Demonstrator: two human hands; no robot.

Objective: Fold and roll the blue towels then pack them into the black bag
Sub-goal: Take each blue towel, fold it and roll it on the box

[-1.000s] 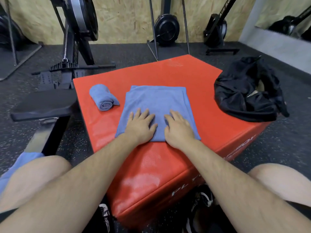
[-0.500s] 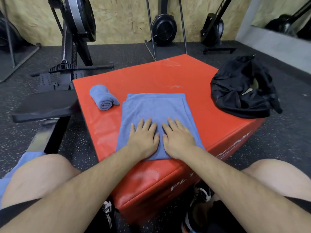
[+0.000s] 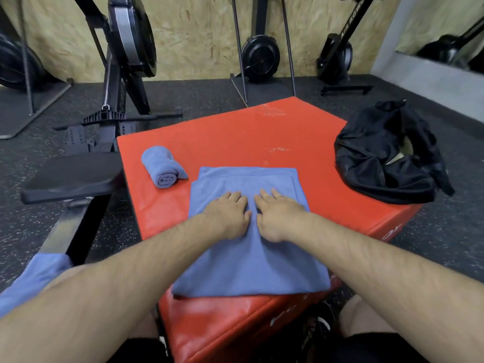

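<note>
A folded blue towel (image 3: 248,263) lies flat on the red box (image 3: 262,137), its near edge at the box's front edge. My left hand (image 3: 227,216) and my right hand (image 3: 277,216) press side by side on its middle, fingers straight and pointing away from me. A second blue towel (image 3: 162,166), rolled up, lies to the left near the box's left edge. The crumpled black bag (image 3: 385,158) sits at the right corner of the box, its mouth partly gaping.
A rowing machine (image 3: 104,121) with its black seat (image 3: 70,176) stands close on the left of the box. More gym machines line the wooden back wall. Another piece of blue cloth (image 3: 31,279) rests on my left thigh. Dark rubber floor surrounds the box.
Both hands have slid forward from the towel's near edge to its middle, staying flat. The view has tipped down, so more of the towel shows in front of my wrists.
</note>
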